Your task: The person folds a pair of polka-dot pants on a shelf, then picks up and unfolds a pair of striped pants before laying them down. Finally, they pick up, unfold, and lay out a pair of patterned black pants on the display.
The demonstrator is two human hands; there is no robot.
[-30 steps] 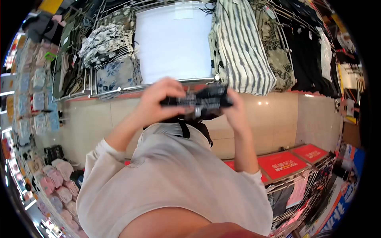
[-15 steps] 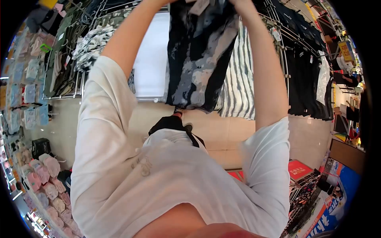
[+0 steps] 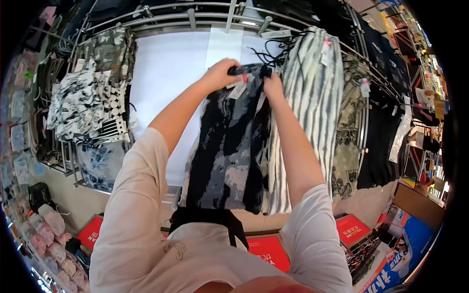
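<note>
Two bare hands are pinched on the waistband end of the dark camouflage pants (image 3: 227,151), one at each side and a short way apart. The left hand (image 3: 273,87) has its fingers closed on the right corner of the waistband, the knuckles facing away from the wearer; the right hand (image 3: 221,75) grips the opposite corner, fingers curled over the top edge and the wrist bent inward. Both arms reach forward, slanting in toward each other from the pale sleeves, with the left forearm the steeper and the right forearm running more diagonally. Between the hands a white tag (image 3: 238,91) hangs on the pants, with a small red piece just above it. The pants lie lengthwise toward the wearer, over the right part of the white tabletop (image 3: 163,78), their lower end at its near edge. Right beside them, past the left hand, are the striped pants (image 3: 312,112), and black drawstrings (image 3: 268,54) curl near their top. Beyond these hang patterned olive garments (image 3: 348,132) and black garments (image 3: 378,141). On the other side of the tabletop is a black-and-white printed pile (image 3: 80,105), with a blue floral garment (image 3: 101,163) nearer the wearer. Metal rails (image 3: 195,17) cross the far side.
</note>
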